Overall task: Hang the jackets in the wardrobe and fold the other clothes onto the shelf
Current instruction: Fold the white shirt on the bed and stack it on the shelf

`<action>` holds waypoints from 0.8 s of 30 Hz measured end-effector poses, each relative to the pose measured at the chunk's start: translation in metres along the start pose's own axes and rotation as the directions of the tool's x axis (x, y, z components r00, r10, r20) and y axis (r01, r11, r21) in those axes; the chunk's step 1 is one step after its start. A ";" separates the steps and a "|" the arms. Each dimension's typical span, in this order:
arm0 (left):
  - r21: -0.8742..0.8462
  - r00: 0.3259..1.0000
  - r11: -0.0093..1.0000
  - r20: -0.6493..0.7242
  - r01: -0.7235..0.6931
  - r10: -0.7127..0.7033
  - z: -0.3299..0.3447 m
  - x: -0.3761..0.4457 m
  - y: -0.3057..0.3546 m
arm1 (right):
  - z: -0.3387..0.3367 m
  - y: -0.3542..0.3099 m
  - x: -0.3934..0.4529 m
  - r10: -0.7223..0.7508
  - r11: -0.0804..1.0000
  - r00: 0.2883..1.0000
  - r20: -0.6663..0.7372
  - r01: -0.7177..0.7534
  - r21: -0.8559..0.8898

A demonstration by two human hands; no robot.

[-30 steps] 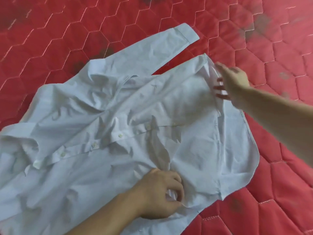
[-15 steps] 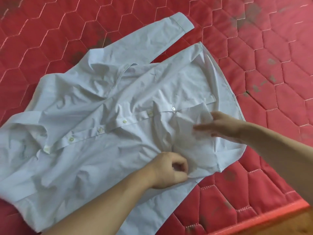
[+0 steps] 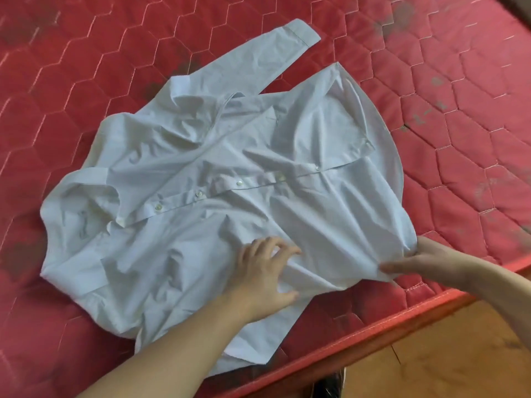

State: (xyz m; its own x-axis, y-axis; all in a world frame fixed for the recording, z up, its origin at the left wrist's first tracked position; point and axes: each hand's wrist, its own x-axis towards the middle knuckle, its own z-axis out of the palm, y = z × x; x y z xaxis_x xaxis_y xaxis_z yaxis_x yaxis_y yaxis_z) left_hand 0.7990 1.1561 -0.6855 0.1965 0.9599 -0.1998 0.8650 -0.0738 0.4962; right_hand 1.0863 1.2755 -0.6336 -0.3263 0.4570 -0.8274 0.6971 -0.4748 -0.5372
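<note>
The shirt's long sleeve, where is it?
In the head view, the sleeve stretches flat over the red mattress toward the far side, beyond the shirt.

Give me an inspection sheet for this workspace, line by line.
Surface: red quilted mattress with hexagon stitching and dark smudges; its near edge shows at lower right.
Job's things: pale button-up shirt spread out, wrinkled, front up, partly buttoned; one sleeve stretched toward the far side. No jackets, wardrobe or shelf in view.
Clutter: nothing seen.
Hands: left hand presses on the lower front with fingers spread; right hand pinches the hem near the mattress edge.
Cables: nothing seen.
Surroundings: wooden floor beside the mattress; a dark object at the bottom edge, unclear.
</note>
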 end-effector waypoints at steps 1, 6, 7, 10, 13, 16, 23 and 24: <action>0.150 0.997 0.986 -0.016 0.075 -0.074 -0.002 -0.012 -0.012 | -0.005 0.011 -0.003 0.077 0.987 0.997 0.009 -0.075 -0.139; 0.316 0.941 0.887 -0.068 0.336 -0.332 -0.010 -0.054 -0.060 | -0.023 0.025 -0.003 0.228 0.872 0.964 -0.136 -0.264 -0.411; 0.300 0.939 0.892 -0.044 0.339 -0.342 -0.012 -0.059 -0.063 | -0.023 0.020 -0.003 0.223 0.849 0.955 -0.193 -0.288 -0.444; 0.203 0.940 0.932 0.106 0.299 -0.325 -0.016 -0.069 -0.066 | -0.014 0.003 0.002 0.144 0.718 0.932 -0.333 -0.330 -0.613; 0.101 0.938 0.958 0.197 0.270 -0.285 -0.022 -0.077 -0.068 | 0.013 -0.012 0.013 -0.228 0.565 0.802 -0.552 -0.352 -0.746; 0.040 0.945 0.964 0.191 0.264 -0.267 -0.023 -0.081 -0.072 | 0.058 -0.024 0.031 -0.520 0.319 0.833 -0.187 -0.014 -0.948; 0.067 0.903 0.944 0.276 0.323 -0.329 -0.028 -0.106 -0.093 | 0.092 0.008 0.052 -0.681 0.090 0.725 0.098 0.215 -0.972; 0.077 0.900 0.946 0.290 0.315 -0.324 -0.030 -0.108 -0.095 | 0.086 0.006 0.050 -0.656 0.121 0.752 0.070 0.196 -0.973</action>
State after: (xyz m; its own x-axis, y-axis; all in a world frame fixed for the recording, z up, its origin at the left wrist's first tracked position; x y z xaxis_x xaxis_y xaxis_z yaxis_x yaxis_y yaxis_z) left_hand 0.6819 1.0673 -0.6856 0.0305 0.8098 -0.5859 0.9158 0.2121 0.3409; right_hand 1.0188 1.2306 -0.6924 -0.7471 0.6024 -0.2811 0.6417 0.7639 -0.0684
